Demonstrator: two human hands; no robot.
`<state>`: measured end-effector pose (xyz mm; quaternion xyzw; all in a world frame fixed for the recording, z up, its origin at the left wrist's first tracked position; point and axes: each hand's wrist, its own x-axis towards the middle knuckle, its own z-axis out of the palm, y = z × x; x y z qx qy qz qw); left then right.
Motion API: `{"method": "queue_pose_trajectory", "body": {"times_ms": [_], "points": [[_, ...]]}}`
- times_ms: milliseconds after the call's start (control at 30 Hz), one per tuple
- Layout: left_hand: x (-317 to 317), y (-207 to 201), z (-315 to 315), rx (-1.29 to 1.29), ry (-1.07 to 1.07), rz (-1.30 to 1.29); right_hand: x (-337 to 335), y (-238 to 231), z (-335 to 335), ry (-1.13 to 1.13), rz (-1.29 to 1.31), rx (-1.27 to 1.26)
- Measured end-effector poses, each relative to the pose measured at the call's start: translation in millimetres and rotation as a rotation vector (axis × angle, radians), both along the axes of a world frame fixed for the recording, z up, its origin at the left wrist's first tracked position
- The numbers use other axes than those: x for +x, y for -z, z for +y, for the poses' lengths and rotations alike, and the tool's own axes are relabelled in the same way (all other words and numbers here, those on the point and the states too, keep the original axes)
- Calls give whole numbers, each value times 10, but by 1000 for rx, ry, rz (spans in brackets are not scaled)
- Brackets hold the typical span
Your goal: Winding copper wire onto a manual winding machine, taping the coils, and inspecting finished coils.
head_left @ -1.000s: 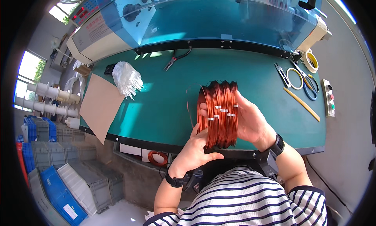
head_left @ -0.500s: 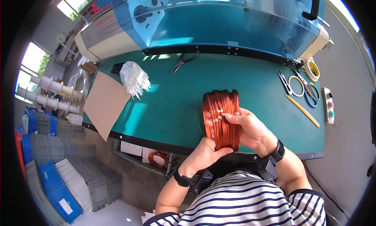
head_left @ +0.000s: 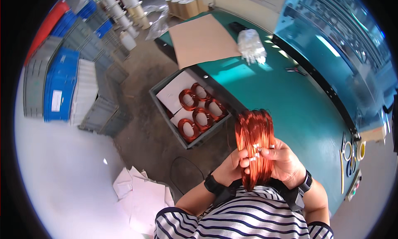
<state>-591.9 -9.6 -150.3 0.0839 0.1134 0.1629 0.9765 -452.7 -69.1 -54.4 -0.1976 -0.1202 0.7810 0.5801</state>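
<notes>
A thick stack of copper wire coils (head_left: 253, 131) is held upright in front of my striped shirt, with small white ties on its strands. My left hand (head_left: 233, 167) grips it from the left side, its fingers partly behind and inside the wire. On the other side my right hand (head_left: 285, 161) is closed round it, the thumb lying near the ties. Left of the hands, lower than the table, a grey crate (head_left: 187, 147) holds several flat copper coils (head_left: 202, 118) laid on white sheets.
The green table (head_left: 286, 102) carries a brown sheet (head_left: 205, 40), a bag of white strips (head_left: 251, 46), pliers (head_left: 295, 70) and scissors (head_left: 350, 166). A blue-covered machine (head_left: 331, 56) stands along its far right. Stacked crates (head_left: 62, 85) and white papers (head_left: 143, 197) are at left.
My view has swung left, bringing the crate of coils fully into sight. Both hands carried the coil stack along, away from over the table toward its edge by the crate.
</notes>
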Motion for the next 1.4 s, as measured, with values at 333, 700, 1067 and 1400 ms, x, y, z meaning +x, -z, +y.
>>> {"method": "queue_pose_trajectory", "body": {"times_ms": [333, 700, 1067, 1400], "points": [[-1039, 1104, 1465, 771, -817, 1139, 171, 598, 1400, -184, -2348, 632], [-1201, 4114, 3634, 570, -779, 1888, 338, 854, 1573, -424, -2411, 631], [-1309, 5111, 4208, 532, -556, 2045, 344, 896, 1528, -391, -2441, 723], [-821, 4634, 3581, 1341, -502, 2433, 412, 911, 1538, -371, -2422, 749]]}}
